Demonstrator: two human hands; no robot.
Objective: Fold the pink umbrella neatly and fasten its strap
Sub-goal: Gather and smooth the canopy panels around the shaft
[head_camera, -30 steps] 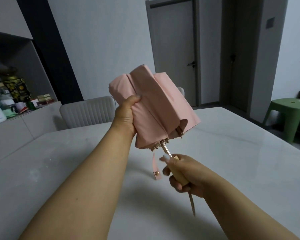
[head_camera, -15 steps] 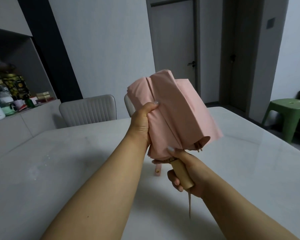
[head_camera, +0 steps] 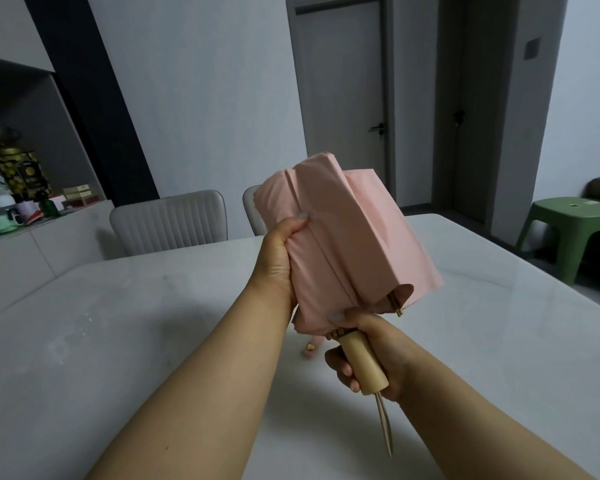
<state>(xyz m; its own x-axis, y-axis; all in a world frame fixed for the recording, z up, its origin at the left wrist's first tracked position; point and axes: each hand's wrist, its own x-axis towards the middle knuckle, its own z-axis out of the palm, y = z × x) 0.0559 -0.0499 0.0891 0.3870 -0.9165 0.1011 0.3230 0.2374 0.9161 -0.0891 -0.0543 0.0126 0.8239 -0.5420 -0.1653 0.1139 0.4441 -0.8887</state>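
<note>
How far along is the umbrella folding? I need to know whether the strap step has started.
Done: the pink fabric umbrella is collapsed, its canopy down against the pale wooden handle. In hand: the left hand grips the gathered canopy and the right hand holds the handle. Left: one fold juts out loose on the right, and the pink snap strap hangs unfastened below.

The strap point(head_camera: 309, 347) hangs mostly hidden behind the umbrella point(head_camera: 343, 244), the left hand's fingers point(head_camera: 303, 216) vanish behind the pink cloth, and the shelf clutter point(head_camera: 18, 199) is blurred.
</note>
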